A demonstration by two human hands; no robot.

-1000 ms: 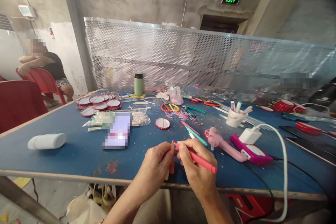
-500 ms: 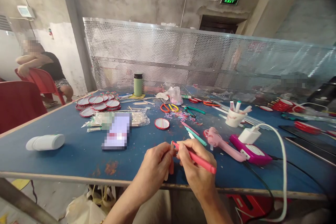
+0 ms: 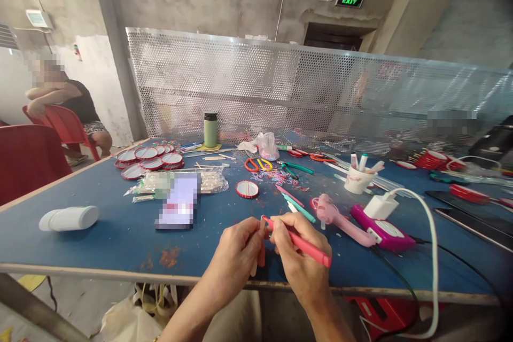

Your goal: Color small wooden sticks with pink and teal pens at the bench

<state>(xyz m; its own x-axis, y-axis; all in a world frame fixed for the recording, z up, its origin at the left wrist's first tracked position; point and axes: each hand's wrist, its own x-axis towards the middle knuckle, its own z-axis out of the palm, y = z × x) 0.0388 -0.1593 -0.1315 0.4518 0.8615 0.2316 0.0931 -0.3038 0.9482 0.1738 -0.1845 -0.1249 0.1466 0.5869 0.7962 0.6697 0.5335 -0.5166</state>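
Over the near edge of the blue table [image 3: 104, 235], my left hand [image 3: 236, 259] is closed on a thin wooden stick [image 3: 259, 246] held upright, part of it coloured red. My right hand [image 3: 300, 256] grips a pink-red marker pen [image 3: 308, 248] like a pencil, its tip against the top of the stick. Both hands meet just in front of me.
On the table lie a pink glue gun [image 3: 340, 219], a magenta device with a white charger [image 3: 385, 206] and cable, a cup of markers [image 3: 358, 176], round red-rimmed mirrors [image 3: 148, 157], a bag of sticks [image 3: 184, 181], scissors, pliers, a green flask [image 3: 211, 129] and a white bottle [image 3: 70, 217]. A perforated metal screen stands behind. A person sits on a red chair at the far left.
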